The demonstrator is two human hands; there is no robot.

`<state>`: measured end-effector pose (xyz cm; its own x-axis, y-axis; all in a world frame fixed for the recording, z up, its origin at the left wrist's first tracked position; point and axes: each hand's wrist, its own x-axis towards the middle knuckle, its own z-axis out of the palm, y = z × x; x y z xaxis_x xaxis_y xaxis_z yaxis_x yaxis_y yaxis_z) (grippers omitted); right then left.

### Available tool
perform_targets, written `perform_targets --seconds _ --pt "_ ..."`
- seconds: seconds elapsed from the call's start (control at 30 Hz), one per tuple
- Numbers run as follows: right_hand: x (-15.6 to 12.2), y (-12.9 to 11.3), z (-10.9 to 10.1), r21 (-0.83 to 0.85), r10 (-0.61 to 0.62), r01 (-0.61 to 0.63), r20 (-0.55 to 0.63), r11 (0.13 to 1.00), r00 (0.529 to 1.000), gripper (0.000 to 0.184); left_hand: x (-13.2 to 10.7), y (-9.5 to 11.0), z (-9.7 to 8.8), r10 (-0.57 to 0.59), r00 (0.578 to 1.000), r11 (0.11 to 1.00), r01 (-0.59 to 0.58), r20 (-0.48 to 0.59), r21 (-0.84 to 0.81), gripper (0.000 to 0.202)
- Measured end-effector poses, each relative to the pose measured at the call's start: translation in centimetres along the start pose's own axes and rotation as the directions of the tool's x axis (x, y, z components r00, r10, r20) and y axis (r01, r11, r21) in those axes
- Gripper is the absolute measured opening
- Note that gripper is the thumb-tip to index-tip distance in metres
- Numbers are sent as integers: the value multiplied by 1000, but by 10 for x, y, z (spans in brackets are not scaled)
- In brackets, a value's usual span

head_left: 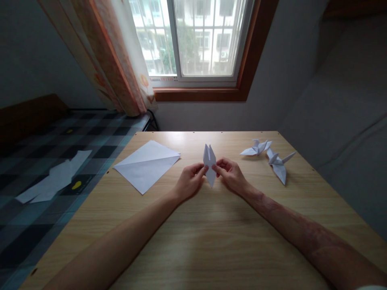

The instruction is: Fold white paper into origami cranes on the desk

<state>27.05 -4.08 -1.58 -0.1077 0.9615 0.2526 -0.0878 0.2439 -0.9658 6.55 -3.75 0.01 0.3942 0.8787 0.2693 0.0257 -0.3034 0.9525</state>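
Observation:
Between my two hands, above the middle of the table, is a narrow white folded paper point(211, 161) with two pointed flaps upward and one point downward. My left hand point(192, 177) pinches its left edge between thumb and fingers. On the opposite edge, my right hand point(229, 173) grips it the same way, thumb in front. The fingers behind the paper are partly hidden. Left of my hands lie white square paper sheets point(148, 169), the top one with a diagonal crease. Two finished paper cranes, one farther back point(255, 148) and one nearer point(277, 163), rest to the right.
The wooden table point(205, 241) reaches toward the wall under a barred window point(208, 40). At left stands a bed with a checked cover point(18, 225), bearing white paper strips point(57, 179). A patterned curtain point(115, 60) hangs beside the window.

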Motion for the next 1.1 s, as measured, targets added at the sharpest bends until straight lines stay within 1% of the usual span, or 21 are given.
perform_targets --seconds 0.1,0.17,0.23,0.3,0.33,0.37,0.4,0.5,0.53,0.6,0.67,0.77,0.83,0.87,0.93,0.97,1.03,1.1 --pt "0 3 0 1 10 -10 2 1000 1000 40 1 -2 0 -10 1000 1000 11 -27 29 38" --pt "0 5 0 -13 -11 11 -6 1000 1000 35 2 -4 0 -35 997 999 37 -65 28 38" --pt "-1 5 0 -58 -72 70 -33 996 997 30 2 -5 -1 -43 987 997 53 -152 60 38" --pt "-3 3 1 -147 -156 146 -64 978 986 23 2 -5 -1 -16 970 992 45 -244 114 39" --pt "-4 1 2 -205 -201 183 -71 961 977 20 2 -4 -1 4 965 990 33 -262 137 39" --pt "-5 -1 2 -265 -247 220 -74 939 966 17 2 -3 -1 22 967 989 15 -254 145 38" --pt "-6 -4 3 -326 -295 258 -69 910 953 14 2 -2 -1 35 975 991 -5 -221 135 36" --pt "-9 -10 7 -447 -435 376 -32 812 900 12 1 1 1 58 995 998 -56 -79 32 32" --pt "-10 -13 9 -465 -461 402 -14 788 887 12 1 2 1 71 997 997 -72 -44 -15 34" --pt "-10 -17 11 -473 -477 431 27 768 879 12 1 2 2 99 995 991 -99 -2 -87 36" --pt "-11 -20 13 -454 -461 437 63 776 885 10 1 0 2 111 994 988 -110 5 -110 37" --pt "-11 -18 11 -393 -413 415 95 820 906 5 3 -4 0 77 996 993 -80 -38 -91 34" --pt "-9 -12 8 -343 -365 370 84 863 927 8 4 -6 -1 49 997 995 -54 -60 -82 35" --pt "-8 -8 7 -316 -335 331 46 889 941 9 5 -6 -1 39 998 996 -43 -55 -74 36" --pt "-5 1 4 -268 -292 268 -53 925 955 21 5 -5 -2 30 1000 999 -30 -5 -45 38" --pt "-4 4 3 -261 -287 258 -80 930 955 26 5 -4 -2 29 999 999 -28 31 -27 38" --pt "-2 7 2 -256 -289 260 -83 931 954 29 4 -1 -2 32 995 999 -32 97 -5 39" --pt "-1 6 2 -276 -314 285 -65 918 947 23 4 2 -2 31 992 1000 -30 121 -9 40"
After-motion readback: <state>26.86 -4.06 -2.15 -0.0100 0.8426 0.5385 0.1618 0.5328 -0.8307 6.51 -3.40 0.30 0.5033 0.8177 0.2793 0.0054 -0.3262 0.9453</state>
